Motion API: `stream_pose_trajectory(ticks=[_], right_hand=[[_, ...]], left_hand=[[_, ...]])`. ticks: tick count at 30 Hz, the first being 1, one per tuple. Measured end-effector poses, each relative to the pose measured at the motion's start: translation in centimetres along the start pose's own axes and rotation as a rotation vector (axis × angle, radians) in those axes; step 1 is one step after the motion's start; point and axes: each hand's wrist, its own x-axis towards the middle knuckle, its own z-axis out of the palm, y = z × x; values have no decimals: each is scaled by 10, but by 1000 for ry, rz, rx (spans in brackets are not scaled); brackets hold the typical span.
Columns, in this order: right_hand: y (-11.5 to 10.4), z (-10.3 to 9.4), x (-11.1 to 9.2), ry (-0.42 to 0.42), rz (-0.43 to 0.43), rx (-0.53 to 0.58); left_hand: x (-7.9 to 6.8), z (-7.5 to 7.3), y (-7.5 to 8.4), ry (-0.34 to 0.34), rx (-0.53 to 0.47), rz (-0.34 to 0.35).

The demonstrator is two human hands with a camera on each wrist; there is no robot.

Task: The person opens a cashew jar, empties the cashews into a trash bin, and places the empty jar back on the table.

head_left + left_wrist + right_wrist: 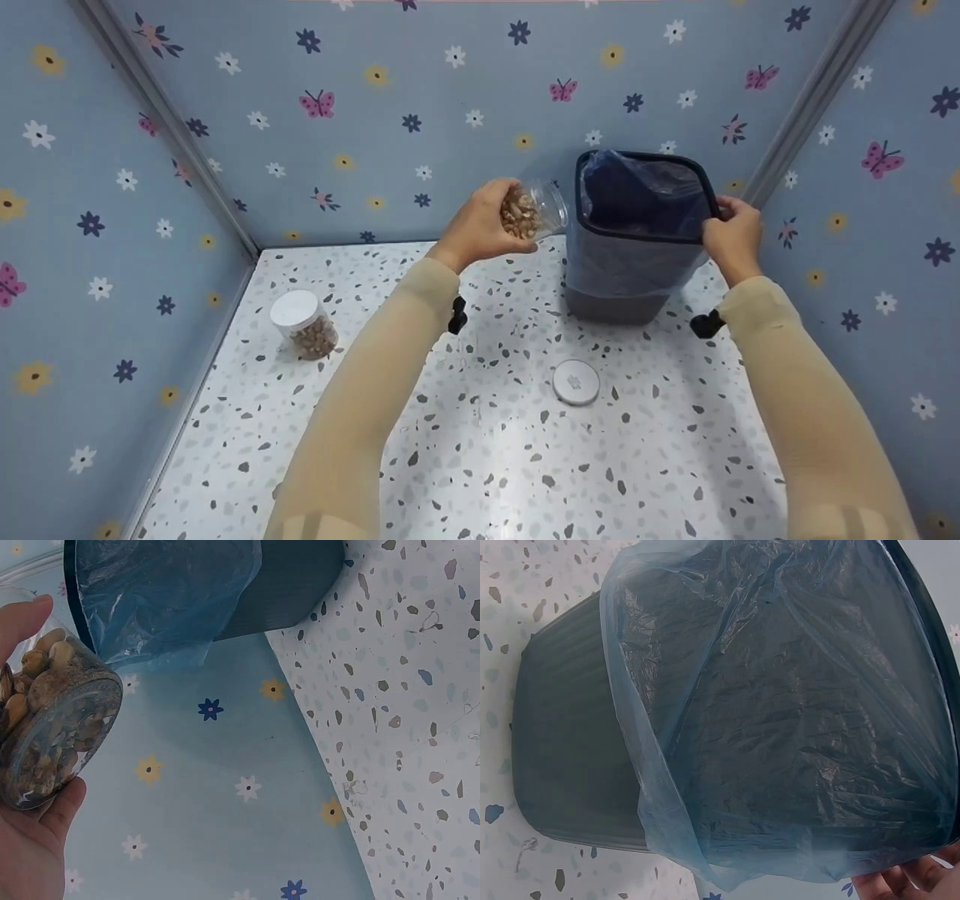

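Observation:
My left hand [480, 225] grips a clear plastic jar [553, 204], lidless and tipped on its side with the mouth toward the bin. Brown and tan pebbles [60, 664] lie inside it, and the left wrist view shows its base close up. A grey trash bin [611, 307] with a black rim stands just right of the jar. Its thin bluish bag [780, 712] is folded over the rim and hangs down outside. My right hand [735, 236] holds the bin's rim at the right side, fingers partly hidden behind it.
A white lid [576, 382] lies on the speckled tabletop [495, 450] in front of the bin. A second jar of similar pieces with a white lid [296, 309] stands at the left. Flower-patterned panels [465, 90] enclose the back and both sides.

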Motion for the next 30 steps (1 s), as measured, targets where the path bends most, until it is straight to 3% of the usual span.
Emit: stream_pose_trajectory(ticks=[11, 17, 30], right_hand=[[2, 1, 3, 0, 10, 0], [1, 0, 2, 3, 4, -4], [1, -1, 0, -9, -1, 1]], left_hand=[[12, -5, 15, -9, 22, 13], [19, -8, 23, -5, 84, 7], [29, 5, 31, 37, 205, -7]])
